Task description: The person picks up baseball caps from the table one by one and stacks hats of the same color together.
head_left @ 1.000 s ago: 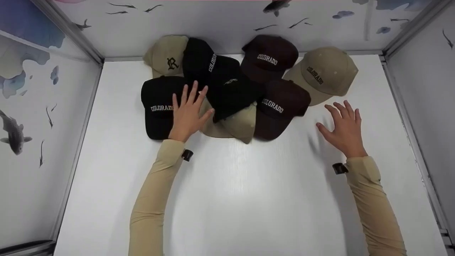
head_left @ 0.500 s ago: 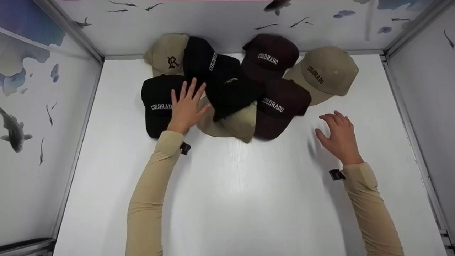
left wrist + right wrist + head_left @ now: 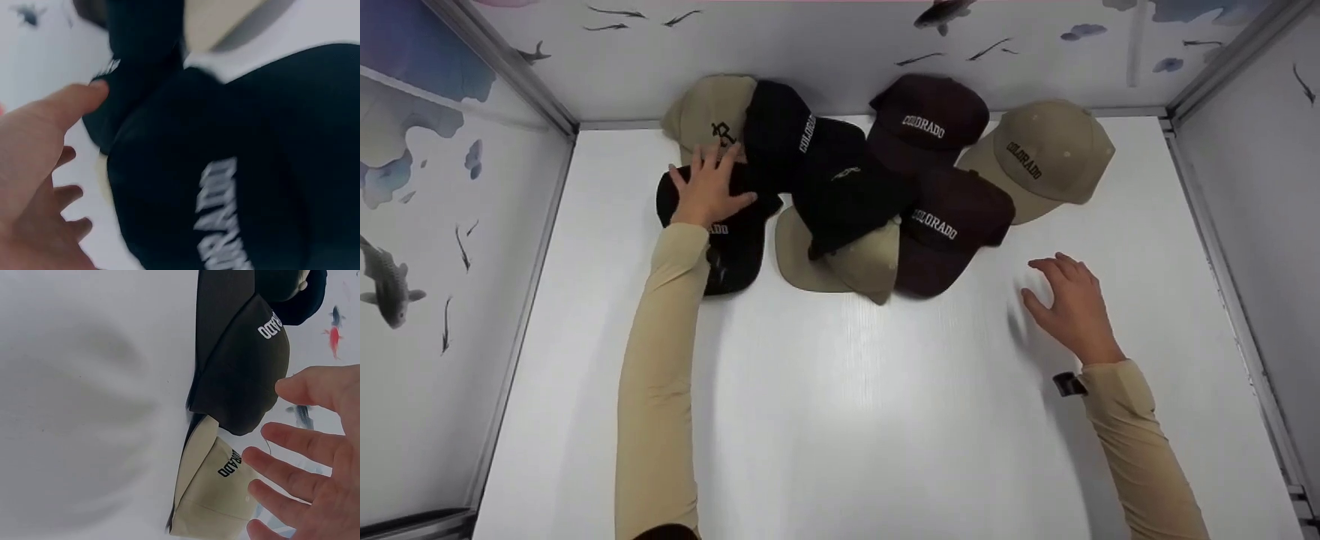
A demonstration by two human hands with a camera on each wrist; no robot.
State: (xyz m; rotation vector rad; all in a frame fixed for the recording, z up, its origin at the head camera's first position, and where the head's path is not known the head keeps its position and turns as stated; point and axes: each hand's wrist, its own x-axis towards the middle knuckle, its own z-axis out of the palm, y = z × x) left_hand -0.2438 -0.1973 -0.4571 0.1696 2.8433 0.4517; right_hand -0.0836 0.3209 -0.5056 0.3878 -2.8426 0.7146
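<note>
My left hand [image 3: 706,189], fingers spread, is over the black COLORADO cap [image 3: 740,259] at the left, its fingertips at the lower edge of the beige cap with an R [image 3: 709,105]. In the left wrist view the same black cap [image 3: 169,180] lies beside the hand [image 3: 34,174], apart from the thumb; no grip shows. Away from the caps, over the white table, my right hand [image 3: 1072,309] hangs with loosely bent fingers and holds nothing. The nearest caps to it are a maroon COLORADO cap [image 3: 960,202] and a beige COLORADO cap [image 3: 1061,150].
Between these lie a black cap turned sideways [image 3: 780,135], another black cap [image 3: 855,202] overlapping a beige one [image 3: 874,259], and a second maroon cap [image 3: 937,105] by the back wall. White printed walls and metal rails edge the white table [image 3: 870,420].
My left hand has moved left and slightly up, from the black cap's right side to over its crown. The right hand has drawn down, away from the caps, with its fingers more bent.
</note>
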